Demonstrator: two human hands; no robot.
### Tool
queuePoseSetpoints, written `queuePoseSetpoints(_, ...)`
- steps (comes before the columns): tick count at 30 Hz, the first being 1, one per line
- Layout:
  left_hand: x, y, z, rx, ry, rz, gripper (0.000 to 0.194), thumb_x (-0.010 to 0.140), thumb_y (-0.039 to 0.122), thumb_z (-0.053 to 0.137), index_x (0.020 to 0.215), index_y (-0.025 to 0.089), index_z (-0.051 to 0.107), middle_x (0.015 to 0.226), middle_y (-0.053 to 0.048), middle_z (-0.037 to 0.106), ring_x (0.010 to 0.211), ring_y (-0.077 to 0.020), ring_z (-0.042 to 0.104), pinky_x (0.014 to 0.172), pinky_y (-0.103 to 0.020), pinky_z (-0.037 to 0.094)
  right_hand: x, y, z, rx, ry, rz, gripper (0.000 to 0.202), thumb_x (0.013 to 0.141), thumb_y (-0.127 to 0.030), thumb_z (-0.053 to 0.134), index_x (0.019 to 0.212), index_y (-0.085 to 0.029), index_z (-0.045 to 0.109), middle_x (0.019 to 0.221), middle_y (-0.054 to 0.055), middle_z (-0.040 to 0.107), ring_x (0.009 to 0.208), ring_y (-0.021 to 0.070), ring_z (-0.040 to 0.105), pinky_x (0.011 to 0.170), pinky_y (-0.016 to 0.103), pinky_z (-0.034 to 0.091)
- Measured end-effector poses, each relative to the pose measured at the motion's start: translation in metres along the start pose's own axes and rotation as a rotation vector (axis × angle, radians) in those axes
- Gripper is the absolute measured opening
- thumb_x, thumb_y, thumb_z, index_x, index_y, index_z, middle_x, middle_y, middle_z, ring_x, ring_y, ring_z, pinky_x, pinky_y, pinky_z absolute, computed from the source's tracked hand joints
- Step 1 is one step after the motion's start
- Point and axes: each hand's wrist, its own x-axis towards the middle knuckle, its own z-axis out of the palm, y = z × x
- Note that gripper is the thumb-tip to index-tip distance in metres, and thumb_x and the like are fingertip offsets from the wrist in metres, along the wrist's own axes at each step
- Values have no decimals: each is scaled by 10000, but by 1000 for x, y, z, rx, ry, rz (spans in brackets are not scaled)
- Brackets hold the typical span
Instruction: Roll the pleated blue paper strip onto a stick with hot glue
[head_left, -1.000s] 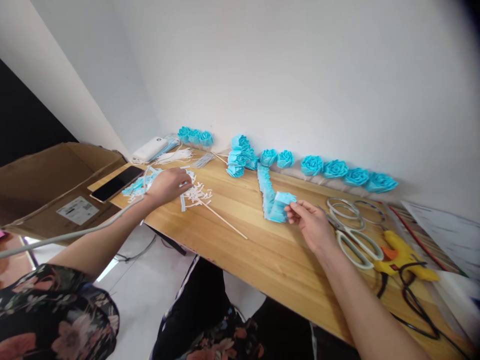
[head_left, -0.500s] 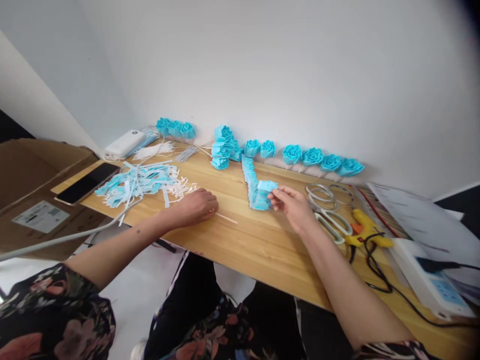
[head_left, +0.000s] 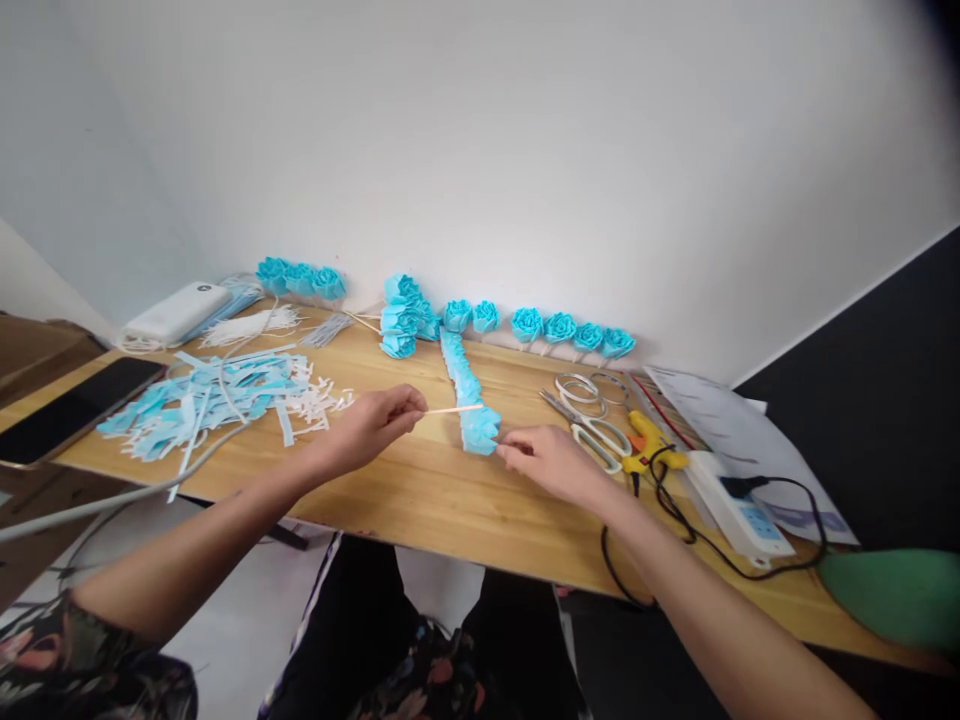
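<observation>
My left hand [head_left: 382, 420] pinches one end of a thin pale stick [head_left: 452, 409], whose other end points right over the row of light blue petal pieces [head_left: 460, 365]. My right hand [head_left: 536, 455] has its fingertips closed on the edge of a blue petal piece [head_left: 480, 432] at the near end of that row. The row runs back towards a bunch of blue flowers [head_left: 401, 318]. More blue flowers [head_left: 559, 327] stand along the wall on the right, and a few others [head_left: 300, 279] on the left.
Blue and white scraps [head_left: 217, 395] and a black phone [head_left: 79, 410] lie at left, near a white power bank [head_left: 176, 313]. Scissors [head_left: 600, 445], a yellow glue gun [head_left: 652, 445], cables and a white power strip [head_left: 742, 515] are at right.
My left hand has lifted the stick from the table and brought it over the petal row. My right hand remains at the near petal piece. The view has turned to the right.
</observation>
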Motion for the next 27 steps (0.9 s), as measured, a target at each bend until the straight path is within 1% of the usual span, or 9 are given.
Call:
queuePoseSetpoints(2,1,2,1,9,-7,14,190,910,314,474,870,170,591,669,29,558,584,-105,467,559,-217,341,-4,-5,-6,34,94,-50,183,824,-335,597,863,-235,745,720,7,703,600,142,566,552,252,385)
queuePoseSetpoints(4,2,4,1,21,-11,30,205,916,330,467,882,174,596,685,23,578,592,-111,482,564,-220,349,-4,-10,-9,163,113,-72,261,827,-359,605,1027,-243,726,816,11,717,628,149,578,564,261,400)
queuePoseSetpoints(11,6,9,3,70,-18,75,227,935,325,440,908,169,603,762,-5,645,662,-138,565,612,-239,386,-1,-20,-5,253,174,-123,297,817,-295,627,1102,-234,681,841,9,711,687,152,609,634,263,441)
queuePoseSetpoints(13,7,9,6,99,-16,87,217,941,306,449,926,171,618,825,-18,679,715,-153,601,642,-249,400,0,-22,-4,257,179,-108,262,825,-316,627,1063,-226,690,818,9,706,674,153,607,617,262,439)
queuePoseSetpoints(16,11,10,13,175,-7,164,206,953,270,461,945,180,647,906,-29,707,791,-169,635,690,-259,417,0,-19,-3,153,224,-90,156,843,-339,609,848,-221,711,722,8,690,645,160,599,597,268,420)
queuePoseSetpoints(19,17,8,12,326,32,281,269,977,304,449,938,172,679,902,-64,708,816,-195,639,701,-280,417,-4,-4,-4,57,293,-99,195,868,-344,574,753,-225,676,694,12,679,653,169,602,616,279,423)
queuePoseSetpoints(21,20,5,5,387,84,332,317,977,341,457,875,160,696,834,-82,694,784,-202,628,700,-296,414,-9,11,-5,118,306,-63,241,882,-380,551,738,-220,658,702,24,682,632,166,596,596,277,435)
queuePoseSetpoints(24,22,-3,-8,232,191,263,279,927,354,553,794,157,701,774,-73,683,741,-188,605,691,-298,413,-20,30,-6,315,285,21,334,857,-502,570,720,-207,646,682,39,663,571,150,561,519,261,434)
queuePoseSetpoints(27,22,-9,-13,-248,214,40,232,825,375,667,763,152,686,708,-37,665,660,-150,577,630,-269,419,-29,36,-2,476,247,83,430,775,-620,621,708,-196,645,661,46,651,545,141,553,472,247,431)
